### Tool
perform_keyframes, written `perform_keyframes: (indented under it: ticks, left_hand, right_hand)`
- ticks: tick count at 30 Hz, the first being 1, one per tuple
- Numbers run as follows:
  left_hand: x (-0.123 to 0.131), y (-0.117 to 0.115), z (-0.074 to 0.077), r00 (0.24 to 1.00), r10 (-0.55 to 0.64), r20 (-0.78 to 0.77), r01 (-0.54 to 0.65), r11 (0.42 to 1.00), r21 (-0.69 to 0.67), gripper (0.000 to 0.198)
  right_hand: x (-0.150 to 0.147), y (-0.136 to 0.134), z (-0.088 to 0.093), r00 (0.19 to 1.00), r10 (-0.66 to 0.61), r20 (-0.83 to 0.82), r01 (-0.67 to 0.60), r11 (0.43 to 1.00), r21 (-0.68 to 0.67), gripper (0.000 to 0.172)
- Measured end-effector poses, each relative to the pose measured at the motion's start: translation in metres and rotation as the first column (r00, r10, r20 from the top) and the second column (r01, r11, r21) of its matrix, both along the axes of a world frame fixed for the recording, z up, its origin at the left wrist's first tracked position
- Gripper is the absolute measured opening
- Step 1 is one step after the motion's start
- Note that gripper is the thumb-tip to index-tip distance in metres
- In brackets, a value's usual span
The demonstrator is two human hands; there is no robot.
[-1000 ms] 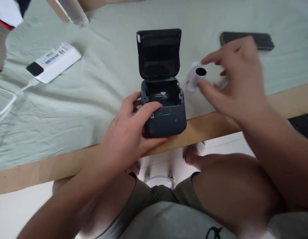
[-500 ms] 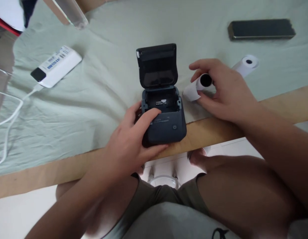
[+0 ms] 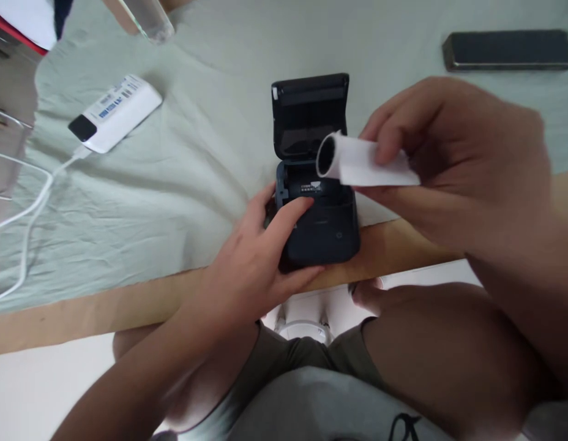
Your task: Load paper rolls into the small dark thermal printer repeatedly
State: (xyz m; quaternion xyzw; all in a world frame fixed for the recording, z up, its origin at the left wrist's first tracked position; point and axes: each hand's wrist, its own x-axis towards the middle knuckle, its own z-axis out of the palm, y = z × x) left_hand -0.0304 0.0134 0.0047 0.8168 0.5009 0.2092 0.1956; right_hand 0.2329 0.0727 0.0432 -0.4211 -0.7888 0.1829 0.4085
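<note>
A small dark portable label printer (image 3: 321, 236) rests at the table's front edge with its lid (image 3: 310, 116) raised and its roll bay showing. My left hand (image 3: 261, 251) wraps around its left side, thumb over the front rim of the bay and fingers along the side and front. In my right hand (image 3: 467, 153) a white paper roll (image 3: 364, 160) is pinched between thumb and fingers. The roll is held in the air above the printer's right side, its dark hollow end facing left. A loose flap of paper hangs along its lower side.
A white power bank (image 3: 116, 116) with a cable (image 3: 48, 184) plugged in lies on the left of the green cloth (image 3: 210, 104). A dark oblong case (image 3: 508, 50) lies at the far right. Something clear and glassy (image 3: 153, 21) stands at the upper left.
My right hand has lifted the paper roll off the cloth and turned it toward the printer. The second roll behind that hand no longer shows. My left hand stays on the printer.
</note>
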Motion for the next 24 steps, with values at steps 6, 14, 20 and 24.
perform_keyframes:
  ticks: [6,14,20,24]
  left_hand:
    - [-0.006,-0.002,-0.01,0.98,-0.011,0.199,0.005,1.0,0.028,0.079]
    - [0.002,-0.006,-0.002,0.998,0.001,0.057,0.001,1.0,-0.031,0.089]
    - [0.004,-0.003,0.003,0.998,0.006,0.054,-0.003,0.999,-0.052,0.094]
    - [0.006,-0.003,0.005,0.999,0.027,0.042,-0.025,0.999,-0.044,0.101]
  right_hand:
    - [-0.017,0.017,-0.008,0.965,-0.001,0.263,-0.011,0.999,0.043,0.004]
    - [-0.02,0.023,-0.009,0.954,-0.018,0.3,0.035,0.998,-0.051,0.005]
    - [-0.012,0.013,-0.004,0.958,0.02,0.287,-0.034,0.998,0.044,0.008]
    - [-0.014,0.007,-0.005,0.937,0.128,0.325,-0.167,0.982,0.093,0.018]
